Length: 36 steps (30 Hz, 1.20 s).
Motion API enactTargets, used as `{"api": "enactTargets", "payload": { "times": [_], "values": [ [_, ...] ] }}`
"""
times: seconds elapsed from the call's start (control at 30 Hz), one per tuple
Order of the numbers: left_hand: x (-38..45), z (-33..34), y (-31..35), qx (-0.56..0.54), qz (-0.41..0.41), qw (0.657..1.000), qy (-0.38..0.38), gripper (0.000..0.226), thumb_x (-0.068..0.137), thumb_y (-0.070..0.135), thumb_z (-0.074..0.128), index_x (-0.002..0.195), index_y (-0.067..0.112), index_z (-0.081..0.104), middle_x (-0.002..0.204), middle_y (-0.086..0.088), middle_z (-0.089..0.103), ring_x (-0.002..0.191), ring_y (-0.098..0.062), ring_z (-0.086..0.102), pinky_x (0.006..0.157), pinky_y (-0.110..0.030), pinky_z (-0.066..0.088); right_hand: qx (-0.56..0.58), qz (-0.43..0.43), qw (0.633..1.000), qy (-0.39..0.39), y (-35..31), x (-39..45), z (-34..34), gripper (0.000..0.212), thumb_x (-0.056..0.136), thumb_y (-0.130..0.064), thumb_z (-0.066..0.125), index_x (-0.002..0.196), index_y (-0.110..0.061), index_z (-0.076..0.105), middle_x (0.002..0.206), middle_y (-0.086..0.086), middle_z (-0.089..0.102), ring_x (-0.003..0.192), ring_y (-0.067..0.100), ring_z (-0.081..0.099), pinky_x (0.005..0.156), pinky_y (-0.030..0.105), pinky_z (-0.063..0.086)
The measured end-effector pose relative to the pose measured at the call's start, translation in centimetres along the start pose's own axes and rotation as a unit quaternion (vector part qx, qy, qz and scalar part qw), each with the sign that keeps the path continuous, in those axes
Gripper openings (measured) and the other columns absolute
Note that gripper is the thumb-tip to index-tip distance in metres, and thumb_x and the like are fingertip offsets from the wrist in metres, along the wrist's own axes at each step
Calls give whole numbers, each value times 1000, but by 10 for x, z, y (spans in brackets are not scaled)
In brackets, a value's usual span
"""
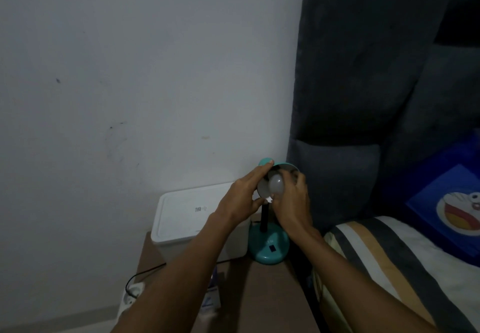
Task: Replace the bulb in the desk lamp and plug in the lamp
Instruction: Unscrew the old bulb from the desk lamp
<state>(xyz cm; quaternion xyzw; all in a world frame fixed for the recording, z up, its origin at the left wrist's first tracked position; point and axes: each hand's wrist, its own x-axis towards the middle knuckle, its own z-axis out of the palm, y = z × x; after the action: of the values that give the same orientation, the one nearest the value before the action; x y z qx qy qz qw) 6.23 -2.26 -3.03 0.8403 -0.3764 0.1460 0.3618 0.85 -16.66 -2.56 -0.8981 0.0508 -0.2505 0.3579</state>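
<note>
A teal desk lamp stands on a brown bedside table (272, 293), its round base (268, 247) near the bed and its black stem rising to a tilted shade (285, 168). My left hand (242, 197) grips the shade from the left side. A white bulb (275, 183) sits in the mouth of the shade, and my right hand (292, 203) wraps its fingers around the bulb. Whether the bulb is seated in the socket is hidden. A black cord (145, 273) runs down to a white power strip (131, 297) on the floor.
A white lidded box (187, 218) sits on the table left of the lamp. A small bulb carton (211, 299) lies under my left forearm. A dark upholstered headboard (350, 99) and a bed with a striped pillow (384, 262) are at right.
</note>
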Motion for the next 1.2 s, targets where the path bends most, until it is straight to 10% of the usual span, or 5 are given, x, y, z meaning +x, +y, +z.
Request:
{"api": "enactTargets", "payload": {
  "times": [0.17,0.3,0.93,1.2],
  "values": [
    [1,1,0,-3,-3,1000,0,98,81,2,84,162,19,31,162,1,41,146,-13,44,115,-36,45,-6,63,998,3,-2,3,0,46,95,-29,65,132,-6,51,128,18,59,108,30,61,76,29,46],
    [0,0,0,-2,-3,1000,1,99,81,3,85,162,21,30,162,2,41,145,-14,45,114,-35,47,-30,3,1000,-5,-2,2,-2,57,86,-7,70,138,-16,49,140,14,41,121,32,48,94,37,48],
    [-2,-2,2,-16,2,1000,1,96,81,-2,82,161,18,33,158,8,39,141,-3,41,111,-12,38,27,19,999,-24,5,6,-6,54,89,-13,70,139,-13,49,138,16,49,118,31,57,95,36,50],
    [1,1,1,-9,3,1000,3,98,81,0,83,161,20,32,160,4,41,145,-13,44,115,-34,46,40,1,999,-32,10,7,-3,50,94,-13,62,142,-24,51,137,12,49,116,26,57,93,27,48]
  ]
}}
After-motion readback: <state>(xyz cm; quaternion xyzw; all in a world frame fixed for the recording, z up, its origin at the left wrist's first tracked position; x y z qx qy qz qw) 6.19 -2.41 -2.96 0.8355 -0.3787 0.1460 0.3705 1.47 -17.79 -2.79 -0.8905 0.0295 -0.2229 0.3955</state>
